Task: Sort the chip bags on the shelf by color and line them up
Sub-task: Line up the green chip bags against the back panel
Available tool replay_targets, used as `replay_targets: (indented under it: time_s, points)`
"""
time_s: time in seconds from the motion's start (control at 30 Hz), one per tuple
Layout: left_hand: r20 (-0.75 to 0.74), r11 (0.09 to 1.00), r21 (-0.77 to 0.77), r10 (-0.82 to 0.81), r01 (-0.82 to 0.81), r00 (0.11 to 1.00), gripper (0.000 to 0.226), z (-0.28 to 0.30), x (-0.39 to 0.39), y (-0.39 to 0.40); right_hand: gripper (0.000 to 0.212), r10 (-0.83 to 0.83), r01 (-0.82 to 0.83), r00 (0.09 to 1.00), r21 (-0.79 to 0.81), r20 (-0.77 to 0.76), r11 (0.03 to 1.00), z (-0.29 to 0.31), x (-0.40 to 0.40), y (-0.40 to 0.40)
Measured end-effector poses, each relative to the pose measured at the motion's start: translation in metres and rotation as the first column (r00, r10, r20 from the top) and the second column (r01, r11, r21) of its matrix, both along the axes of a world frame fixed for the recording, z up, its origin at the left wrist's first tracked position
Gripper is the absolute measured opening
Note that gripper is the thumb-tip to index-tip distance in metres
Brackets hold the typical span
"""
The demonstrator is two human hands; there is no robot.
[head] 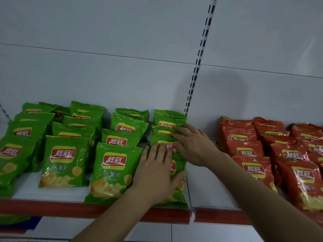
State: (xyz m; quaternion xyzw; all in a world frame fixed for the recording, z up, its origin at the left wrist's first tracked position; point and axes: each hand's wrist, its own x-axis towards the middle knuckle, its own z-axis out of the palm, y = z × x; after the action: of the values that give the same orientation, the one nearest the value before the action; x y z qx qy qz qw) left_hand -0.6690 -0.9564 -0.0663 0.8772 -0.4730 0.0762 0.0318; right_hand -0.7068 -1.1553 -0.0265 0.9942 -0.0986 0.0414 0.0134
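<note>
Both forearms are bare, with no sleeves, gloves, rings or watch on the left hand (155,173) or right hand (195,147).

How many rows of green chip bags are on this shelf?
4 on the white shelf: far-left row, second row, third row, and rightmost row under both hands. Bags behind may be hidden.

Pale grey-white back panel (104,49) filled the upper view, split by thin horizontal seams. A white slotted upright (201,55) with black slots ran down it, tilted in the wide-angle view. White shelf deck (201,189) carried a red front edge strip (52,208), broken by a small gap below the upright. Soft shadow (225,91) lay on the panel right of the upright. Light was dim, even.
</note>
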Motion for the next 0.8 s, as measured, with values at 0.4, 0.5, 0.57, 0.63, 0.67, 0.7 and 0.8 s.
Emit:
replay_targets:
  time_s: [0.4,0.5,0.57,0.63,0.67,0.7,0.8]
  points:
    - [0.034,0.997,0.067,0.047,-0.049,0.998,0.108,0.019,0.044,-0.048,0.037,-0.105,0.097,0.980,0.054,0.169,0.994,0.015,0.047,-0.033]
    - [0.028,0.994,0.097,0.056,-0.058,0.998,0.108,0.012,0.043,-0.049,0.029,-0.195,0.181,0.956,0.084,0.218,0.980,0.020,0.060,-0.039]
    - [0.020,0.993,0.103,0.061,-0.063,0.998,0.108,0.012,0.043,-0.049,0.029,-0.286,0.268,0.941,0.118,0.179,0.956,0.024,0.070,-0.044]
    - [0.001,0.993,0.094,0.070,-0.070,0.998,0.107,0.014,0.042,-0.049,0.030,-0.332,0.310,0.935,0.165,0.126,0.936,0.026,0.078,-0.049]
    - [-0.008,0.994,0.080,0.076,-0.075,0.997,0.106,0.016,0.041,-0.049,0.029,-0.342,0.311,0.931,0.211,0.127,0.927,0.027,0.080,-0.051]
    - [-0.010,0.995,0.058,0.081,-0.080,0.997,0.105,0.017,0.041,-0.049,0.029,-0.350,0.305,0.926,0.264,0.141,0.915,0.027,0.081,-0.054]
    - [0.023,0.996,-0.012,0.091,-0.090,0.996,0.102,0.018,0.043,-0.052,0.026,-0.374,0.283,0.907,0.375,0.194,0.883,0.028,0.081,-0.058]
